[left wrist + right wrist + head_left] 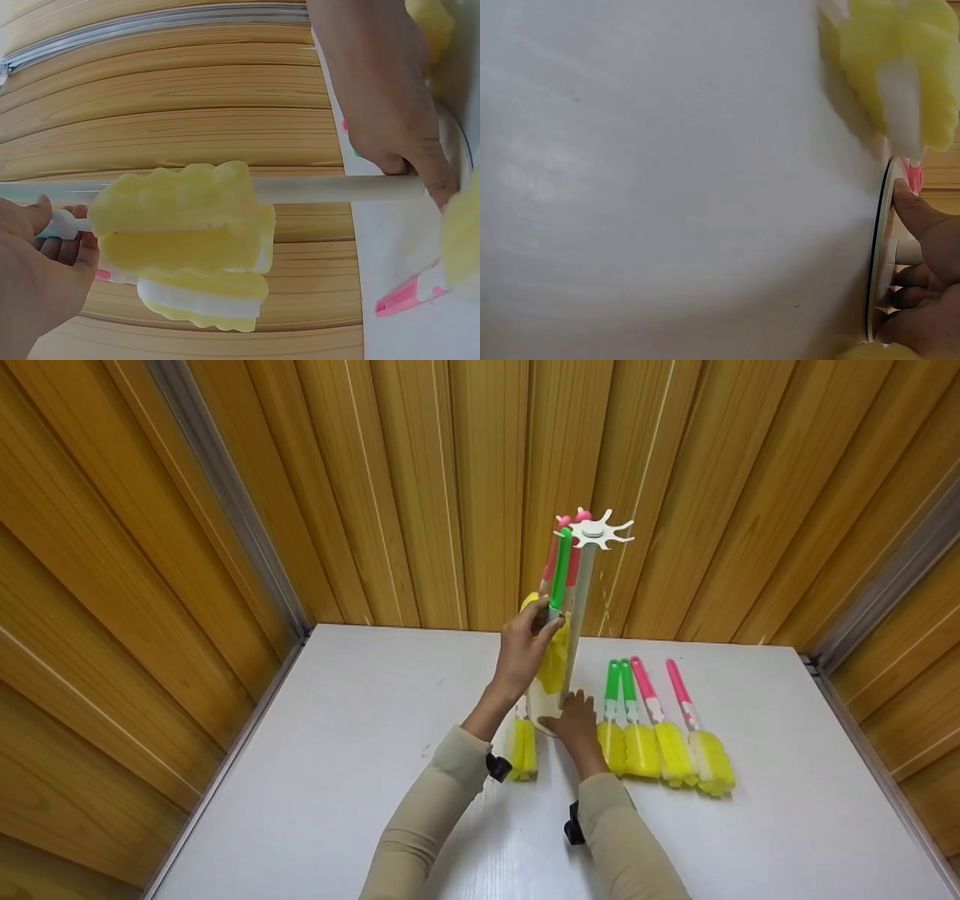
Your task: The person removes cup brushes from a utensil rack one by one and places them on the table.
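A white stand has a tall pole [582,607], a star-shaped hook top [600,531] and a round base [543,705]. My left hand [521,652] pinches a green-handled sponge brush [561,570] by its neck, with the handle's end up at a hook. Its yellow sponge head [180,217] points down alongside the pole. Behind it, pink-handled sponge brushes [550,568] hang from the hooks. Down at the foot of the pole, my right hand [934,262] presses on the base, thumb and fingers spread to either side of the pole.
Right of the stand lie several sponge brushes in a row, two with green handles [613,679] and two with pink handles [678,682]. Another yellow sponge brush [520,750] lies left of the base. Wood-patterned walls [487,472] enclose the white table [360,720].
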